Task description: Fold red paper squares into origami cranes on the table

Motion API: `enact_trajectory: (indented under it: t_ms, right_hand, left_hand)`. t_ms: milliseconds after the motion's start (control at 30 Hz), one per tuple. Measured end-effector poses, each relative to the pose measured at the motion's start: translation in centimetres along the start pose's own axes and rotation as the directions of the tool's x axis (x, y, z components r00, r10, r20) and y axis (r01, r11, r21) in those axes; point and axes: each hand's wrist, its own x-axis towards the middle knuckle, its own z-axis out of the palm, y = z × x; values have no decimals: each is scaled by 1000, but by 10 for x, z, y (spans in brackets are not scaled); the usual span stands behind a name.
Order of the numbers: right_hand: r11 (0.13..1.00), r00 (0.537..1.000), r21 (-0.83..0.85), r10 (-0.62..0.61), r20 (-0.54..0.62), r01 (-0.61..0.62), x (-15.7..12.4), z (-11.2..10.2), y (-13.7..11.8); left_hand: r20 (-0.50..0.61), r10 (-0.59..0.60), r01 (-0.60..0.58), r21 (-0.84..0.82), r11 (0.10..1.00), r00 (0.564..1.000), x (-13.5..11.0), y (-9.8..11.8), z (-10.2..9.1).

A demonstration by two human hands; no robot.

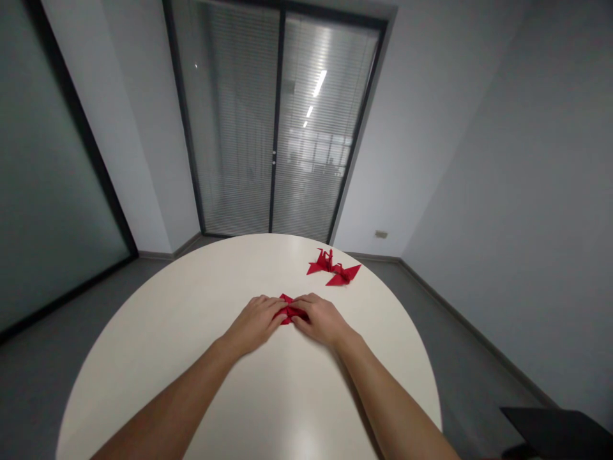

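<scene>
A small piece of folded red origami paper (288, 308) lies on the white table in front of me, partly covered by my fingers. My left hand (256, 322) grips its left side, thumb at the near edge and fingers over the top. From the other side my right hand (320, 318) holds the paper's right part between thumb and fingers. Beyond my right hand, two finished red paper cranes, one (322, 260) behind the other (343, 275), rest close together near the far right edge of the table.
The round white table (191, 300) fills the lower middle of the view. A glass door with blinds (239, 128) stands behind it. At the lower right is a black object (560, 431), perhaps part of a chair. A frosted glass panel (43, 166) is on the left.
</scene>
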Motion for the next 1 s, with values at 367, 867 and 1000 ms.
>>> enact_trajectory:
  t_ms: [367, 867, 1000]
  right_hand:
    - [991, 991, -36, 124, -55, -126, 3, -1, -1]
    - [932, 917, 66, 362, -168, -355, 7, 3, -5]
    - [899, 898, 285, 395, -195, -333, 9, 11, -2]
  left_hand:
    - [-157, -217, 222, 10, 975, 963, 2, 5, -2]
    - [-219, -547, 524, -160, 837, 808, 3, 4, 1]
    - [-269, -520, 465, -245, 851, 810, 4, 4, 1]
